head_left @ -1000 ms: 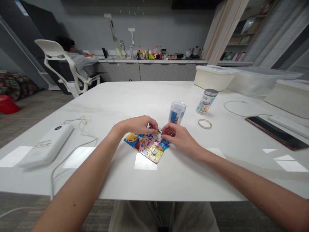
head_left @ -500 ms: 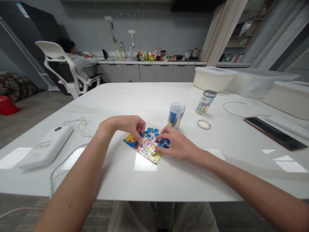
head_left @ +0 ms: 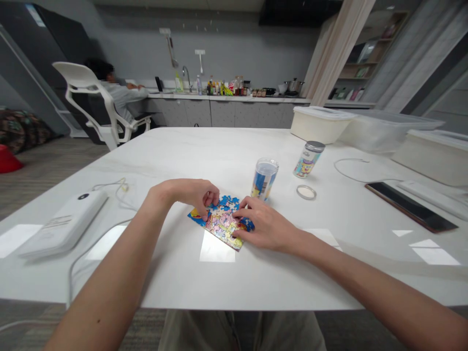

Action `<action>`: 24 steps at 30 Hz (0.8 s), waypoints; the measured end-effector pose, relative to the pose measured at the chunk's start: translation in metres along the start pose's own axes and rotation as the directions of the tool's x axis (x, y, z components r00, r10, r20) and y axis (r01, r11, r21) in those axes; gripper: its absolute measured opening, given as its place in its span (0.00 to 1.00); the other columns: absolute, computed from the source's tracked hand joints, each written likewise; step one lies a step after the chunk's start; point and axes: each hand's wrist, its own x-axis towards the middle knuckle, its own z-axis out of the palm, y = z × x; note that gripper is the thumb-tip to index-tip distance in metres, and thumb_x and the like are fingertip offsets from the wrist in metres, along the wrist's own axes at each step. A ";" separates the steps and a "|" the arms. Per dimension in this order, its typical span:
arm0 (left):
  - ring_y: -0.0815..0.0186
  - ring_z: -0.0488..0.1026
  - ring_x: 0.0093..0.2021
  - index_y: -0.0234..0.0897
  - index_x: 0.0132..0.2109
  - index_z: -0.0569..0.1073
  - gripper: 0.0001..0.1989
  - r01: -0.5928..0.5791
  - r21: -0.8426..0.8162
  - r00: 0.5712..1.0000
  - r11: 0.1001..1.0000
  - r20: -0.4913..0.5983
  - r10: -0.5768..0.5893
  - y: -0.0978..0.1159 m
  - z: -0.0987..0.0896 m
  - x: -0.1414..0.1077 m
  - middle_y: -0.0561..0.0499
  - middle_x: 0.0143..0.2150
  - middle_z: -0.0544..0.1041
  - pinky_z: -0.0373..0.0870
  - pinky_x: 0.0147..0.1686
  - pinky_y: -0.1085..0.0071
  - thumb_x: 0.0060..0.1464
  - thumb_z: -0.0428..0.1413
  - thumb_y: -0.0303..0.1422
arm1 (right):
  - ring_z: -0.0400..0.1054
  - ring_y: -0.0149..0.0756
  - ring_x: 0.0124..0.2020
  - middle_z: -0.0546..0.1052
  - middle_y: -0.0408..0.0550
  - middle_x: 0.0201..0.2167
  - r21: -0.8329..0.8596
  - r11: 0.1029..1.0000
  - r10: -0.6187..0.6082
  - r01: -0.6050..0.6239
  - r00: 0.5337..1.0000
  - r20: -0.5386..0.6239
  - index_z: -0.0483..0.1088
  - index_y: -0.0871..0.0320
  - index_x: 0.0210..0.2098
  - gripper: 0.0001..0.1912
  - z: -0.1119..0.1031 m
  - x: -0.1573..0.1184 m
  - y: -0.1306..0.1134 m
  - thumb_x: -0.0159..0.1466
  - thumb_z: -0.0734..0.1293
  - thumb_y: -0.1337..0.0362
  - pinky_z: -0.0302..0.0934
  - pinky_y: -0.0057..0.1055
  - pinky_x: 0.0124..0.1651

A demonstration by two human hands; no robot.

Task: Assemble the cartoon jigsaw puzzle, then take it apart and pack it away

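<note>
A colourful jigsaw puzzle (head_left: 221, 223) lies on the white table, its pieces joined in the near part, with a gap and loose-looking blue pieces toward the far side. My left hand (head_left: 204, 197) rests on its left part, thumb and fingers apart, nothing visible between them. Over the right part is my right hand (head_left: 261, 222), thumb and fingertips spread on the pieces and hiding some of them. Just behind my right hand stands a clear open can (head_left: 264, 179) with a blue label.
Farther right are a lidded can (head_left: 309, 159), a ring-shaped lid (head_left: 306, 192), a phone (head_left: 409, 206) and storage boxes (head_left: 321, 125). A white power bank (head_left: 66, 222) with cables lies left. A person (head_left: 126, 100) sits beyond the table.
My left hand has shifted slightly left over the puzzle, its thumb now near the burger picture. My right hand has moved a little across the right-hand pieces. The camera view has shifted slightly.
</note>
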 end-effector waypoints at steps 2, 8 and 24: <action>0.68 0.69 0.31 0.37 0.39 0.71 0.23 0.032 0.026 0.999 0.999 -0.019 -0.031 0.001 -0.001 -0.001 0.54 0.32 0.73 0.63 0.29 0.74 0.33 0.65 0.38 | 0.68 0.42 0.42 0.71 0.55 0.42 0.006 1.000 0.024 -0.024 0.999 0.029 0.76 0.62 0.42 0.14 -0.003 0.000 0.000 0.58 0.71 0.61 0.64 0.42 0.48; 0.69 0.67 0.28 0.38 0.33 0.70 0.19 0.118 0.142 0.992 0.983 -0.062 -0.110 0.012 0.002 0.001 0.54 0.30 0.74 0.60 0.26 0.73 0.35 0.64 0.42 | 0.68 0.41 0.40 0.72 0.53 0.39 -0.030 0.999 0.016 -0.014 0.999 0.047 0.75 0.61 0.42 0.12 -0.010 -0.001 0.001 0.58 0.69 0.65 0.64 0.40 0.45; 0.70 0.66 0.25 0.36 0.30 0.75 0.10 0.041 0.101 0.995 0.994 -0.094 -0.031 0.013 0.004 0.003 0.53 0.27 0.75 0.59 0.25 0.74 0.47 0.58 0.40 | 0.68 0.41 0.42 0.75 0.53 0.40 0.027 0.989 -0.143 0.142 0.989 0.035 0.72 0.60 0.42 0.09 -0.004 -0.002 -0.007 0.61 0.66 0.70 0.62 0.40 0.47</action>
